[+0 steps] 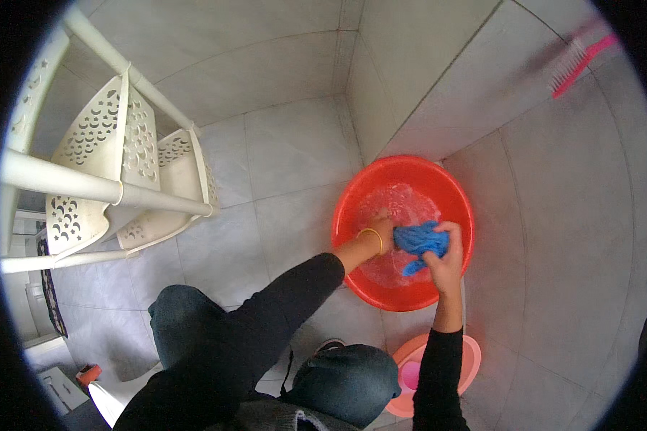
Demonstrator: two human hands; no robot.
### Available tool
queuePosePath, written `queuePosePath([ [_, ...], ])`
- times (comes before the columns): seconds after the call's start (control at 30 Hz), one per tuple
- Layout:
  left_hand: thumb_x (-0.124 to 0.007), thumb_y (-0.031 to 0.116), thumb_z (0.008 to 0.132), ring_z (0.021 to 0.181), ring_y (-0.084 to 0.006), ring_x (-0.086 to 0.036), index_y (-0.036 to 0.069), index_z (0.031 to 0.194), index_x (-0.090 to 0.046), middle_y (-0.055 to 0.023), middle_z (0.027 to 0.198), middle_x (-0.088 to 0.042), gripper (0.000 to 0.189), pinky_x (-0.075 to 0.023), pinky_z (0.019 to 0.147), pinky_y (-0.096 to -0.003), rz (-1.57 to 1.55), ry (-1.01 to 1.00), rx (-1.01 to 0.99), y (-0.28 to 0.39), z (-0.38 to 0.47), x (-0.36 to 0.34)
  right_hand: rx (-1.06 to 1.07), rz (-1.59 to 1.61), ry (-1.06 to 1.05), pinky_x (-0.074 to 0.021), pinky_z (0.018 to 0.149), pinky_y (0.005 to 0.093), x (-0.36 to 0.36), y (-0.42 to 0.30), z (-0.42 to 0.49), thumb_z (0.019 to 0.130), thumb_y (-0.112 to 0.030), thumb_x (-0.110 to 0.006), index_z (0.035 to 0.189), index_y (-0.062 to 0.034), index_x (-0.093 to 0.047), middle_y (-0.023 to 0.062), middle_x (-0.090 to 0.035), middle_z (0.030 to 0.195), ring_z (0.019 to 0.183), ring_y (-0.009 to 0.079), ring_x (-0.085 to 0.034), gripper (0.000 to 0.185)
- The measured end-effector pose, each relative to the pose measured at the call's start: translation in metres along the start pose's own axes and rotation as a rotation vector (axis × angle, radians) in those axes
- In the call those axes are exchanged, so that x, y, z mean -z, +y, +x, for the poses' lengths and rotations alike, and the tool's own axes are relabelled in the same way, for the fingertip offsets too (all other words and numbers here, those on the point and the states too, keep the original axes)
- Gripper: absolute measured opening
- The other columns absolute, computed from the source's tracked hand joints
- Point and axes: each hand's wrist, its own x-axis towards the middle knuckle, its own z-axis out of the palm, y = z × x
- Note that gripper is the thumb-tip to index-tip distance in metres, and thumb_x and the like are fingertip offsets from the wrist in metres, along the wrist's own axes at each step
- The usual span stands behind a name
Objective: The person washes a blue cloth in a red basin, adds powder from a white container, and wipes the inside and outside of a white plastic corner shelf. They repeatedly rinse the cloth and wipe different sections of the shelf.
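A red plastic basin [350, 188] stands on the tiled floor in front of me, with sudsy water [399, 202] inside. My right hand [448, 264] reaches over the basin's right side and grips a bunched blue cloth [421, 241], thumb below and fingers above. The cloth hangs over the water, a loose end trailing at its lower left. My left hand [384, 233], with a yellow bangle at the wrist, is low in the basin beside the cloth's left end. Its fingers are blurred and partly hidden, so I cannot tell whether they hold anything.
A cream plastic rack [162, 194] with cut-out shelves stands at the left. A smaller pink-orange basin [470, 358], holding a pink item [410, 374], sits by my right forearm. A pink brush [579, 64] hangs at the upper right wall. Tiled walls border the red basin.
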Motion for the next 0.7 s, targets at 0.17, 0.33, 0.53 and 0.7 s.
queuePosePath([
  [0.17, -0.077, 0.015, 0.060, 0.103, -0.0356, -0.050, 0.005, 0.100, -0.064, -0.0163, 0.104, -0.051, 0.044, -0.0419, 0.091, -0.0406, -0.435, 0.297, 0.017, 0.017, -0.014, 0.011, -0.679, 0.402, 0.097, -0.0532, 0.077, 0.0357, -0.005, 0.031, -0.026, 0.088, -0.019, -0.062, 0.129, -0.0090, -0.044, 0.0079, -0.056, 0.116, 0.101, 0.0251, -0.058, 0.046],
  [0.33, -0.071, 0.006, 0.065, 0.097, -0.0345, -0.054, 0.001, 0.096, -0.061, -0.0173, 0.104, -0.051, 0.034, -0.0453, 0.086, -0.0395, -0.356, 0.302, -0.427, 0.031, -0.055, -0.009, -0.818, 1.186, -0.154, -0.0518, 0.086, 0.0371, -0.037, 0.105, -0.016, 0.094, -0.047, -0.051, 0.138, -0.0076, -0.041, 0.0105, -0.057, 0.122, 0.106, 0.0258, -0.058, 0.060],
  [0.53, -0.067, 0.008, 0.069, 0.095, -0.0256, -0.061, 0.001, 0.107, -0.060, -0.0117, 0.100, -0.063, 0.039, -0.0474, 0.088, -0.0358, -0.875, 0.065, -0.124, 0.010, -0.084, -0.001, -0.647, 1.098, -0.024, -0.0499, 0.090, 0.0396, -0.067, 0.122, 0.000, 0.093, -0.048, -0.051, 0.129, -0.0100, -0.050, 0.0123, -0.059, 0.116, 0.106, 0.0252, -0.059, 0.053],
  [0.7, -0.059, 0.012, 0.077, 0.096, -0.0162, -0.058, 0.003, 0.116, -0.059, -0.0070, 0.104, -0.062, 0.040, -0.0467, 0.088, -0.0314, -1.289, 0.157, 0.291, -0.017, -0.064, 0.026, -0.670, 1.033, -0.250, -0.0477, 0.092, 0.0380, -0.053, 0.065, -0.007, 0.086, -0.036, -0.068, 0.132, -0.0069, -0.042, 0.0099, -0.057, 0.120, 0.105, 0.0233, -0.058, 0.060],
])
